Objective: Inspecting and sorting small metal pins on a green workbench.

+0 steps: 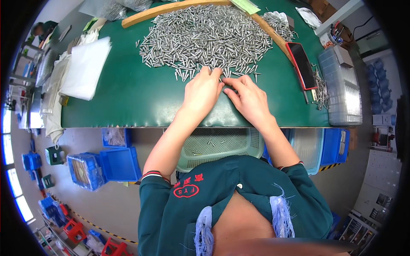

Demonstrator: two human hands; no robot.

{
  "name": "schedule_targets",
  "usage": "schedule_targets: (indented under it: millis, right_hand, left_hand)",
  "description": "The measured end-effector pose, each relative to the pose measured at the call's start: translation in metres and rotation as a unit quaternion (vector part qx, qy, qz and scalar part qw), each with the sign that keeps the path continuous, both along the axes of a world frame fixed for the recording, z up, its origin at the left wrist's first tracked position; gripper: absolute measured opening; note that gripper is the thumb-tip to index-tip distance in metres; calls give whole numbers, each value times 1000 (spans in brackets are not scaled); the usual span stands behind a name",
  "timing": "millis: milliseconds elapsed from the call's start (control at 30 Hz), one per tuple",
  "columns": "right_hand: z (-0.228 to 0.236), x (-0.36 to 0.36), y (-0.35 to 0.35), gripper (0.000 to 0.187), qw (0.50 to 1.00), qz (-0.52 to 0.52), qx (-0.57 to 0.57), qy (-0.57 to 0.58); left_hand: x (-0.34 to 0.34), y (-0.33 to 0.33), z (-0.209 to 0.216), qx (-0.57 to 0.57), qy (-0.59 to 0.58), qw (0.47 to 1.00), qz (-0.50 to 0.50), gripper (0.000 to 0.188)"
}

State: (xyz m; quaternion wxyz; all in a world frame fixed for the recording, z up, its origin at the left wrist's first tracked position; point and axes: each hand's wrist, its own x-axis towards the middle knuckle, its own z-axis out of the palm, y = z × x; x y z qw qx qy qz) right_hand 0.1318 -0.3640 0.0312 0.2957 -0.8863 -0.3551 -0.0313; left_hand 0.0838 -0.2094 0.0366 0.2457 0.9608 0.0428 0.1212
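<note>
A broad pile of small silver metal pins (pixel 205 38), stepped and pointed in shape, lies on the green tabletop (pixel 141 102). At the pile's near edge, my left hand (pixel 200 93) has its fingers curled down and drawn together. A sliver of metal shows by its thumb and forefinger, but what they hold is mostly hidden. Close on the right is my right hand (pixel 250 100), its thumb and forefinger apart and pointing at the left fingertips. Below the table edge, a pale green plastic basket (pixel 185 160) sits before me with a few pins in it.
Wooden strips (pixel 171 9) border the pile at the back and right. A red-edged phone (pixel 302 66), loose metal pieces (pixel 320 89) and clear plastic boxes (pixel 341 91) stand on the right. White plastic bags (pixel 85 68) lie left. Blue bins (pixel 119 164) stand below the table.
</note>
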Motion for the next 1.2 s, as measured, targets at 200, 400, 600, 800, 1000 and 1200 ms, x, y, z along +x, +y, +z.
schedule_targets:
  millis: [200, 400, 600, 800, 1000, 1200]
  right_hand:
    - [-4, -1, -8, 12, 998, 39, 36, 22]
    - [-1, -6, -15, 15, 988, 146, 48, 25]
    - [8, -16, 2, 44, 987, 159, 15, 11]
    - [4, -15, 3, 46, 983, 173, 23, 50]
    - [4, -11, 2, 49, 984, 154, 55, 66]
    - [2, -13, 7, 43, 991, 130, 38, -8]
  left_hand:
    - [-27, 7, 3, -5, 26, 999, -32, 19]
    - [-55, 11, 4, -58, -12, 994, -90, 17]
    - [-70, 9, 0, -8, -4, 1000, -24, 14]
    - [-64, 7, 3, 22, 28, 997, 67, 13]
    - [-56, 0, -4, 3, -10, 998, 61, 11]
    - [-65, -2, -1, -27, 5, 999, 29, 18]
